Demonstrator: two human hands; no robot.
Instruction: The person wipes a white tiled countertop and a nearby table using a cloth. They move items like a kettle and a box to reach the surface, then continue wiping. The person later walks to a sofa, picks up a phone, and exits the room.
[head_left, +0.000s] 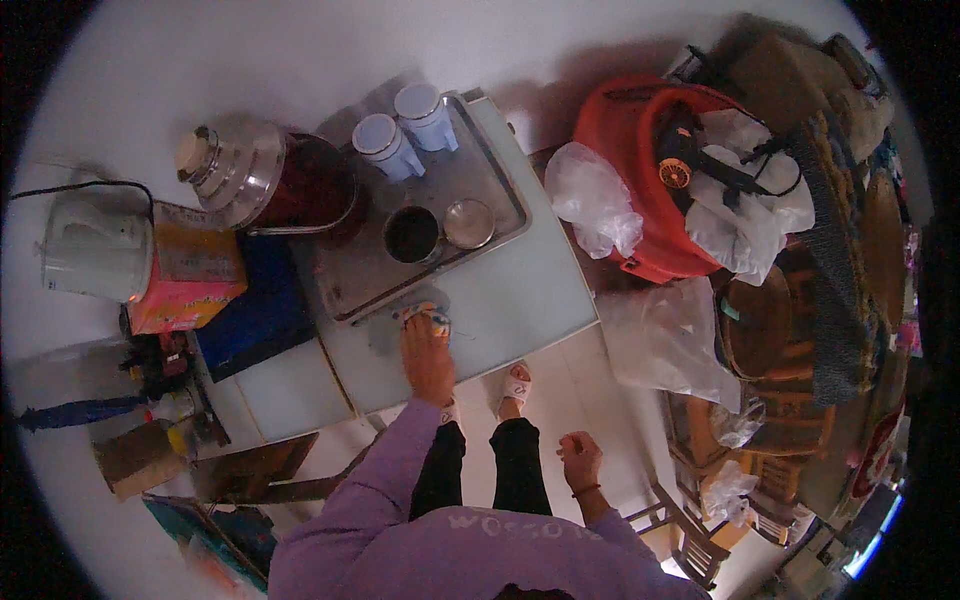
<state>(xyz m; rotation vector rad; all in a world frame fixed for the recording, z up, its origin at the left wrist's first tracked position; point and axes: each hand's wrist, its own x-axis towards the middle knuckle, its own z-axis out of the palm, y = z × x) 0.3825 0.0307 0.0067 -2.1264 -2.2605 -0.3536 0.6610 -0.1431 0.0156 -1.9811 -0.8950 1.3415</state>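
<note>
My left hand is on a crumpled patterned cloth, fingers over it, on the pale tabletop just in front of a metal tray. On the tray stand two lidded white mugs, a dark open cup and a round shiny lid or small dish. A dark red thermos flask with a metal top stands at the tray's left side. My right hand hangs beside my body over the floor, fingers curled, with nothing visible in it.
A white electric appliance and a pink-orange box are at the left, near a blue flat item. Right of the table are a red plastic tub holding bags, a hanging plastic bag and wooden chairs.
</note>
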